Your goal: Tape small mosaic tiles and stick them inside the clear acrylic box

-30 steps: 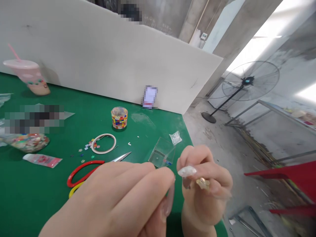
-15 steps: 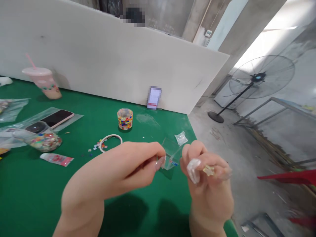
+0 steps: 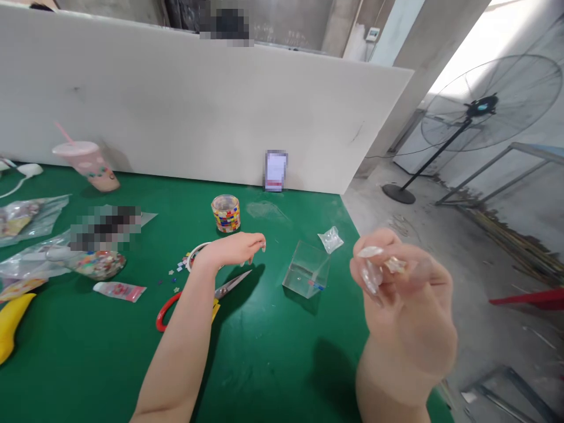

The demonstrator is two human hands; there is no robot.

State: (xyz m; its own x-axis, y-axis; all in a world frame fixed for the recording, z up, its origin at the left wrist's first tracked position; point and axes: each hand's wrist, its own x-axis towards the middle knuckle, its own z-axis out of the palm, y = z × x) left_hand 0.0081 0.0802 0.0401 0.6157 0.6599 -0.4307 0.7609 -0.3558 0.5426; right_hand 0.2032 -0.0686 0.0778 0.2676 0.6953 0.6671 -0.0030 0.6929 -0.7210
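My left hand (image 3: 233,248) is stretched out over the green table (image 3: 273,352), palm down with fingers curled, hovering above the white ring (image 3: 194,254) and the scissors (image 3: 207,294) with red and yellow handles. Whether it holds anything I cannot see. My right hand (image 3: 403,294) is raised close to the camera at the table's right edge, fingers curled in with long decorated nails, pinching something small that I cannot make out. A clear plastic box (image 3: 307,276) stands between the two hands. A mosaic-covered round holder (image 3: 226,212) sits further back.
A white board (image 3: 198,111) walls the table's far side. At left lie a pink cup (image 3: 90,165), plastic bags, a jar of coloured pieces (image 3: 94,263), a glue tube (image 3: 120,290) and a yellow object (image 3: 11,323). A small clear bag (image 3: 330,239) lies near the edge. A standing fan (image 3: 484,108) is on the floor at right.
My left hand has moved away from my right hand, out over the table toward the ring and scissors. My right hand has shifted right and up. The view has tilted.
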